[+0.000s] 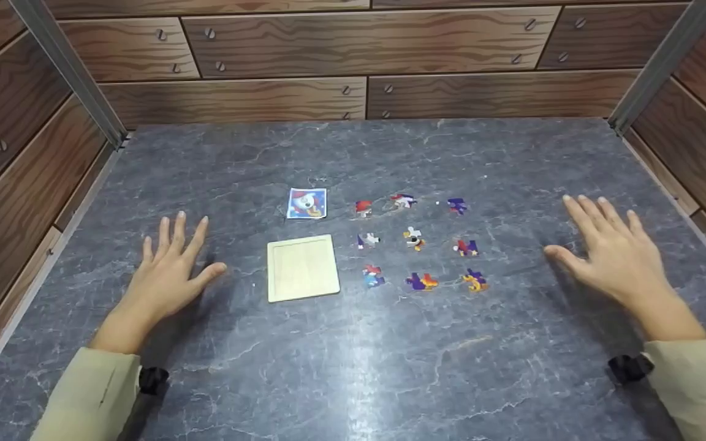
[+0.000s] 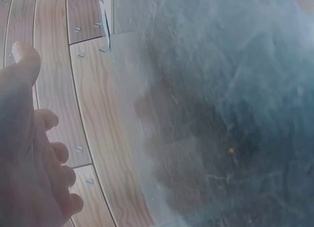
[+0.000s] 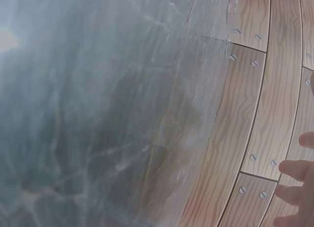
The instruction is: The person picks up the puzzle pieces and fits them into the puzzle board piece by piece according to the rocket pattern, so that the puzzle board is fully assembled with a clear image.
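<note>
My left hand (image 1: 166, 278) is held over the table's left side, fingers spread, palm down, holding nothing. On the right side my right hand (image 1: 619, 257) is spread the same way, also holding nothing. Between them lies a pale wooden puzzle tray (image 1: 304, 268), nearer the left hand, with a raised rim. Behind it lies a small picture card (image 1: 307, 203) of a cartoon dog. Several loose jigsaw pieces lie in rows right of the tray, among them a purple piece (image 1: 457, 205), a red-and-purple piece (image 1: 466, 247) and a purple-and-orange piece (image 1: 421, 281).
The grey marbled table (image 1: 353, 355) is enclosed by wood-patterned walls (image 1: 365, 46) at the back and sides. Metal posts (image 1: 71, 73) stand at the back corners. A dark band (image 1: 154, 380) sits at the left wrist, and a dark wrist device (image 1: 630, 368) at the right.
</note>
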Action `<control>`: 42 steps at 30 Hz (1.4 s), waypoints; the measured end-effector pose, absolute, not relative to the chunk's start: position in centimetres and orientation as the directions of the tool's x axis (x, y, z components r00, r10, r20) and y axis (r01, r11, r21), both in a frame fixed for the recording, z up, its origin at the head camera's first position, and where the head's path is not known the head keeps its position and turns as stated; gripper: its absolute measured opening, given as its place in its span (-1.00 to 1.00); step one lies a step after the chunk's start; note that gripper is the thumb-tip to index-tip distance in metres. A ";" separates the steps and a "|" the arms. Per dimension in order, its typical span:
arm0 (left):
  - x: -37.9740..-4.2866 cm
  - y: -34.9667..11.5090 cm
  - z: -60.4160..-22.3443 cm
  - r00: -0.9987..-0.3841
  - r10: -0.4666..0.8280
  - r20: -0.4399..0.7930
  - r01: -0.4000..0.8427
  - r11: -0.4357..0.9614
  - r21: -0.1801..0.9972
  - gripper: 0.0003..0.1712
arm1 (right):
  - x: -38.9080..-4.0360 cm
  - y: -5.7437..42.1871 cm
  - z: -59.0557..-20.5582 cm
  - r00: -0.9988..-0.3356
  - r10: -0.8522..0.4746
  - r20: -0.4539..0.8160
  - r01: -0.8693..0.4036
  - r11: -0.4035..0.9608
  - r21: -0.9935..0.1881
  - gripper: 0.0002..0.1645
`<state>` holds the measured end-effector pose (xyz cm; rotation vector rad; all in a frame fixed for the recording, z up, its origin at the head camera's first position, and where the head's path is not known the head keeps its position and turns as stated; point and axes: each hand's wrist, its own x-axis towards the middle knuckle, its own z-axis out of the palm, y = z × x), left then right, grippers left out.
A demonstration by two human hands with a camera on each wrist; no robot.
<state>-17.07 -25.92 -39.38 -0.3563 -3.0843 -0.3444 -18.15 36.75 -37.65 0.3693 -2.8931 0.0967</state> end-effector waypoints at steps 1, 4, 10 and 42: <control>-17.0 -25.9 -39.4 -0.974 0.224 0.042 0.228 0.951 0.209 -0.03 | -18.2 36.7 -37.6 -0.942 -0.244 0.230 -0.257 0.966 -0.029 -0.01; -17.0 -25.8 -39.6 -0.974 0.222 0.039 0.226 0.958 0.178 -0.01 | -18.3 36.4 -37.5 -0.940 -0.253 0.230 -0.262 0.965 -0.008 0.00; -17.1 -25.1 -40.0 -0.974 0.224 0.042 0.228 0.963 0.144 0.02 | -18.6 35.7 -37.5 -0.931 -0.273 0.243 -0.276 0.961 0.021 0.00; -17.6 -19.5 -41.4 -0.903 0.383 -0.196 0.300 0.887 0.351 0.12 | -21.5 29.0 -38.4 -0.642 -0.452 0.619 -0.588 0.808 -0.020 -0.38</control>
